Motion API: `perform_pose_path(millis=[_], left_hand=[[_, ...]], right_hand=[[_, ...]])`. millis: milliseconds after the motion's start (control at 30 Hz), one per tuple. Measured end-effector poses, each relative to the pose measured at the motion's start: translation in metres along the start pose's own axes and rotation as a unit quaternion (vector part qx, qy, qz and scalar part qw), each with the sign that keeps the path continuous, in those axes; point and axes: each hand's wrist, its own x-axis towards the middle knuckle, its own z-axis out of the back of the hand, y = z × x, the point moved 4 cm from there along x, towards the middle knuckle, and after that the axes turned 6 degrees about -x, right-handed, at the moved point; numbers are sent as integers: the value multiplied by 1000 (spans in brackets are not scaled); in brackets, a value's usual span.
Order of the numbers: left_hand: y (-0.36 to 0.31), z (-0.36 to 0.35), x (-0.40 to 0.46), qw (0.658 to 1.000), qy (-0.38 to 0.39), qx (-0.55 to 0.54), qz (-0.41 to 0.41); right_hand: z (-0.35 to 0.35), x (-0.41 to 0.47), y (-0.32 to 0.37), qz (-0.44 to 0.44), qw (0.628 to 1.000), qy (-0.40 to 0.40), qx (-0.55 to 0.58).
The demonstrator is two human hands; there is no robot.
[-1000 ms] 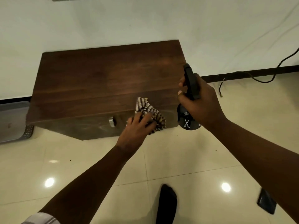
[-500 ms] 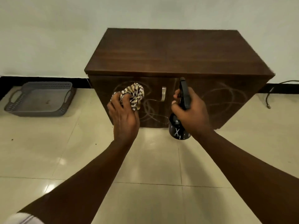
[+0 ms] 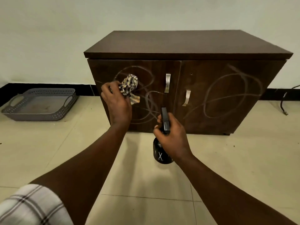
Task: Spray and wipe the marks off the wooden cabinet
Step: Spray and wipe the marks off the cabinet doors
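- Checked cloth of a sleeve (image 3: pixel 30 207) shows nearest, at seven o'clock, with both bare forearms reaching forward over the tiled floor (image 3: pixel 48 151).
- The right hand (image 3: pixel 172 137), near centre, is wrapped around the neck of a black spray bottle (image 3: pixel 162 154); its head points toward the doors, so the trigger is probably ready for a squirt. Whether a finger presses the trigger I cannot tell.
- The left hand (image 3: pixel 118 103), at ten o'clock from the bottle, is closed on a bunched striped cloth (image 3: pixel 129 86), held against or just off the left door; contact is not clear. Bunching it gives a firm pad for rubbing.
- The wooden cabinet (image 3: pixel 186 44) stands beyond, against the wall, both doors shut.
- Pale looping marks (image 3: pixel 233 93) cover both doors, so I judge the cleaning barely begun; the right door looks untouched.
- Far off at nine o'clock, a grey perforated tray (image 3: pixel 40 116) sits on the floor, well apart.
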Motion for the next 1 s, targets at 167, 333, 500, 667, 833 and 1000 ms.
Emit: perform_pose_path(millis=[167,333,500,667,833,1000], left_hand=[[-20,-14,31,997,-31,-16,-66],[-11,-26,32,996,-26,7,-90],[-4,-35,27,990,54,67,-109],[1,-16,46,983,65,89,-146],[-5,-3,49,991,38,29,-126],[7,31,54,994,-78,-31,-68]], right_hand=[[-5,-4,-11,7,1000,1,6],[-8,9,-3,21,1000,-1,-2],[-14,30,22,28,1000,2,-6],[-10,48,45,32,999,10,-29],[-11,41,40,-13,999,-27,-16],[-41,-6,10,-28,999,33,-24]])
